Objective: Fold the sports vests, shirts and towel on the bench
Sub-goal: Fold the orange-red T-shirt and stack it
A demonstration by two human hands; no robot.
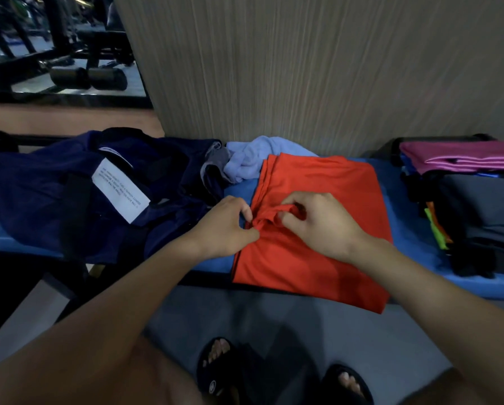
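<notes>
Pinching a bunched fold of the red shirt point(318, 206), the left hand point(226, 226) and right hand point(324, 223) seemingly readied its next fold on the table point(405, 229), beside the folded stack point(473, 206).

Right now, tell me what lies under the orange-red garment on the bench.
The orange-red garment lies on the blue padded bench, its near corner overhanging the front edge. Both hands pinch its left edge. Anything between cloth and bench is hidden.
</notes>
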